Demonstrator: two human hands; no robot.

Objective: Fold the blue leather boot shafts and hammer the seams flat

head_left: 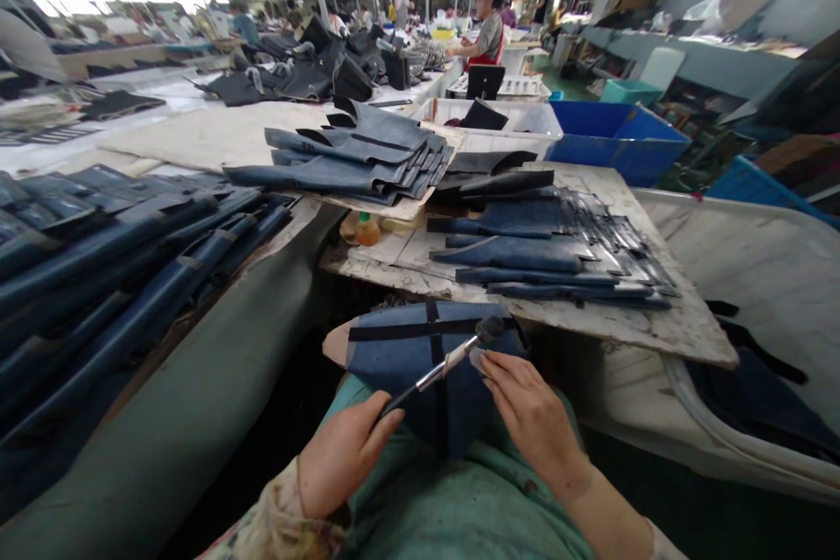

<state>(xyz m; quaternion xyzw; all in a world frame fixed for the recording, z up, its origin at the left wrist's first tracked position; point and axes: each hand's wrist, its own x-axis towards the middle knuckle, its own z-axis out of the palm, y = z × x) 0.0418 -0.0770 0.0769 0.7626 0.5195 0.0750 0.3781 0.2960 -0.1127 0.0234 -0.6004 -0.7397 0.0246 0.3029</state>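
A dark blue leather-like panel (pixel 387 359) lies over my lap, crossed by two black strips, with a pale tip at its left end. My left hand (pixel 345 451) is closed around the dark grip of a hammer (pixel 430 374). The hammer slants up to the right over the panel, its shaft metal with a whitish wrap, its round dark head near the panel's right part. Beside the head, my right hand (pixel 535 411) has its fingers pinched together on a small whitish piece (pixel 478 359), whose kind is unclear. A green apron (pixel 459 507) covers my lap beneath.
Ahead stands a worn board (pixel 682 324) bearing stacked blue panels (pixel 505 249). More panels (pixel 354 157) are piled behind it, and others (pixel 131 254) cover the left bench. A blue bin (pixel 617 140) and a white tub (pixel 722 236) stand at right. A person (pixel 486 31) works farther back.
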